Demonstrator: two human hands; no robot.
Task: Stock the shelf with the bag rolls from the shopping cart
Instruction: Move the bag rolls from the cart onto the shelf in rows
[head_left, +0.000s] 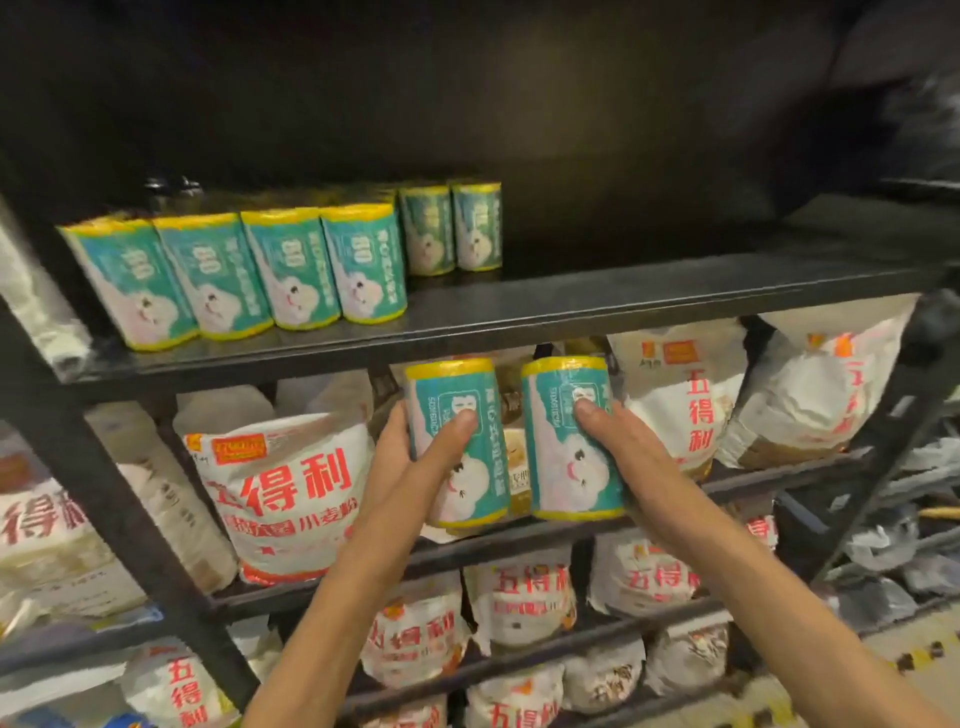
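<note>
— What are we holding?
— Our left hand (410, 457) is gripping one bag roll (457, 441), our right hand (623, 452) another bag roll (569, 436), just below the black shelf (623, 296).
— And up there?
— Six shelved rolls (291, 265) are standing left; flour sacks (280, 493) are filling lower racks.

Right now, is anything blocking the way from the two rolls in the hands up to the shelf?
Only the shelf's front edge, which sits just above both held bag rolls. They must rise past it. Beyond it, the shelf surface right of the stocked rolls looks bare.
</note>
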